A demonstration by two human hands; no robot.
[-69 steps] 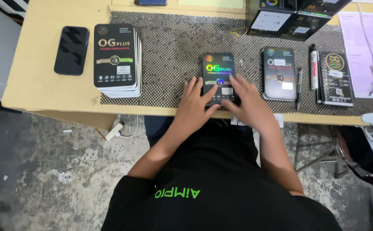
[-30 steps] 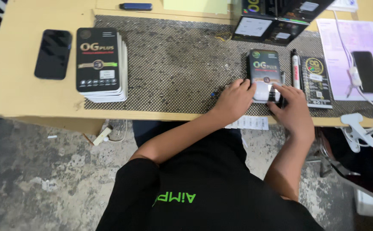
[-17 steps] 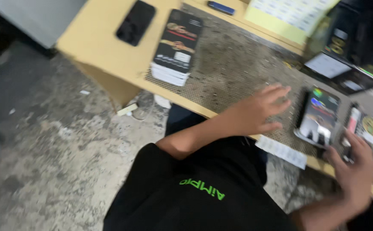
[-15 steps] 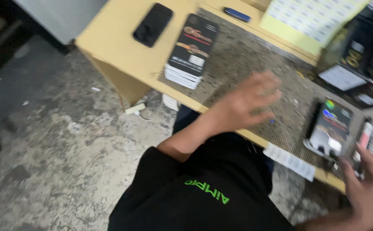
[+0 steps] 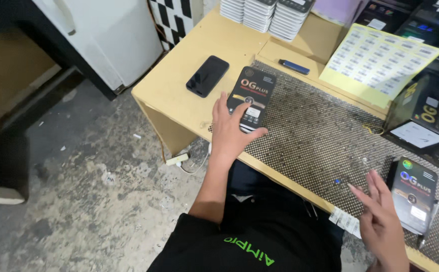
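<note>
Left fingers (image 5: 239,113) spread flat on the top black box (image 5: 252,96) of a stack, centre frame, pressing without gripping. Right hand (image 5: 380,214), lower right, open and empty beside another black box (image 5: 414,199). Probably light, stiff, glossy card: best pinched by the long edges. Phone (image 5: 208,75) nearby on the worktop (image 5: 179,98).

A black phone (image 5: 208,76) lies face up on the wooden table (image 5: 179,100). A blue pen (image 5: 294,67) lies near a yellow sheet of labels (image 5: 375,63). White stacks of boxes (image 5: 264,11) stand at the far edge. A grey textured mat (image 5: 315,131) covers the table.
</note>
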